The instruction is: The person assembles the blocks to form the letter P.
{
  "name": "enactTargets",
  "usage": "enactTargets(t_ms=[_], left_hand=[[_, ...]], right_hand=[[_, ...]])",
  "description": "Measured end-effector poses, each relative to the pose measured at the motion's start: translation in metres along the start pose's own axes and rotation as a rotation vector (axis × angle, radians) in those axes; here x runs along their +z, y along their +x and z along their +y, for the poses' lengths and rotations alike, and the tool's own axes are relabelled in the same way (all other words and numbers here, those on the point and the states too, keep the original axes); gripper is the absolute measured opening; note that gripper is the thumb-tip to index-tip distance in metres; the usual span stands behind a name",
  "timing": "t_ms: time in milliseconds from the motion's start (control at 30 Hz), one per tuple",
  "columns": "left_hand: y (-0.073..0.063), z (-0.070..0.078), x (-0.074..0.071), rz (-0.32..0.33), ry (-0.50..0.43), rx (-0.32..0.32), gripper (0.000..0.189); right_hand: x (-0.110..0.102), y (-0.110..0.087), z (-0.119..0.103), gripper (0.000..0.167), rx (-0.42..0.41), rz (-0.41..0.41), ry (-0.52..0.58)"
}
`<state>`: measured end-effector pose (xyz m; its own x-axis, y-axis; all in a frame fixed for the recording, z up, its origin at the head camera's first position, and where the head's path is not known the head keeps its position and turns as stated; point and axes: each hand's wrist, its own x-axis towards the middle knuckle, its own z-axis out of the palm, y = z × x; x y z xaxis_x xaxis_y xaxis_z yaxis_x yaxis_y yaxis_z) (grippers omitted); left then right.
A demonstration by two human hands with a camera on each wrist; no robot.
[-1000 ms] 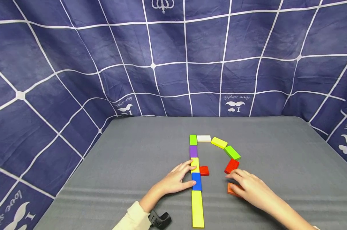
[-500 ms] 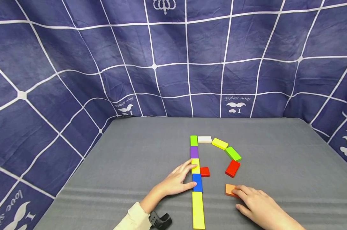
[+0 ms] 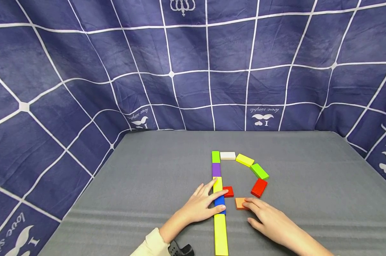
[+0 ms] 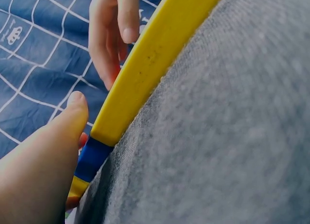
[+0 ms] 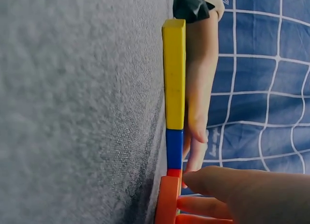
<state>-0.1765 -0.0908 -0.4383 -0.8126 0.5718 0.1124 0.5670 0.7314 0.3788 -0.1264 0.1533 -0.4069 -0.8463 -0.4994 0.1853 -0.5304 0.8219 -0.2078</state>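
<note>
My left hand [image 3: 197, 209] lies over a column of coloured wooden blocks, its fingers fairly straight. One fingertip touches the upper yellow block [image 3: 217, 185], another reaches the small red block [image 3: 230, 194] beside the column, and the thumb rests on the blue block [image 3: 219, 201]. To the right, my right hand [image 3: 269, 217] has its fingertips on an orange block [image 3: 239, 203], with the thumb apart from it. Part of that block is hidden under the fingers. A gap separates the orange block [image 5: 167, 200] from the column. The long yellow block [image 4: 150, 64] forms the column's near end.
Purple [image 3: 216, 170] and green [image 3: 215, 156] blocks top the column. From there a white block [image 3: 228, 155], a yellow one [image 3: 245, 160], a green one [image 3: 259, 171] and a red one [image 3: 259, 187] curve rightward. Grey cloth [image 3: 141, 170] covers the table; a blue curtain [image 3: 193, 89] hangs behind.
The orange block has slid left and slightly away from me under my right fingers, toward the column. My left hand has shifted right, one finger now reaching the small red block.
</note>
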Motion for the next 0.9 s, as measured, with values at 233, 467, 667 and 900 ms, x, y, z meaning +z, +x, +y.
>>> enactTargets(t_ms=[233, 467, 667, 900], left_hand=[[0.000, 0.002, 0.000, 0.017, 0.009, 0.001, 0.046], [0.000, 0.002, 0.000, 0.016, -0.020, 0.015, 0.043], [-0.001, 0.003, 0.000, 0.016, -0.035, 0.029, 0.042], [-0.001, 0.003, -0.001, 0.022, -0.027, 0.036, 0.042]], right_hand=[[0.000, 0.008, 0.001, 0.037, 0.032, 0.006, 0.037], [-0.001, 0.014, 0.002, 0.038, 0.053, -0.006, 0.050], [-0.001, 0.017, 0.002, 0.037, 0.093, -0.023, 0.087], [-0.003, 0.022, 0.004, 0.036, 0.107, -0.057, 0.137]])
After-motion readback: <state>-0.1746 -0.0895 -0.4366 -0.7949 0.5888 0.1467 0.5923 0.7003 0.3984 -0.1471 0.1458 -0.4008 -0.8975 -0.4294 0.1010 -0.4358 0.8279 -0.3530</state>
